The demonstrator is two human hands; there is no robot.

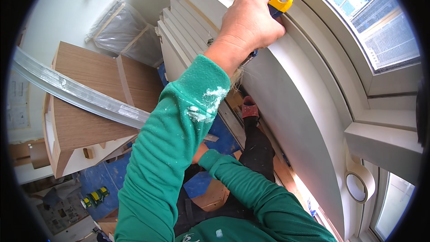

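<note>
My left hand (251,23) is closed around a paintbrush (282,2) with a yellow and dark blue handle. Pale bristles show below the wrist, partly hidden by the hand and cuff. The brush is held beside a white curved window-side panel (291,103); whether the bristles touch anything cannot be seen. My right hand (199,152) is lower down, mostly covered by my left sleeve, and its fingers are hidden. A flat metallic piece (211,138) shows just beyond it. White smears mark the green left sleeve.
A roll of masking tape (359,186) hangs beside the window frame (380,127). White boards (179,31) lean near a plastic-wrapped bundle (125,29). On the left, a long metal channel (85,94) crosses a wooden cabinet (89,71). A green and yellow tool (95,197) lies on blue floor covering.
</note>
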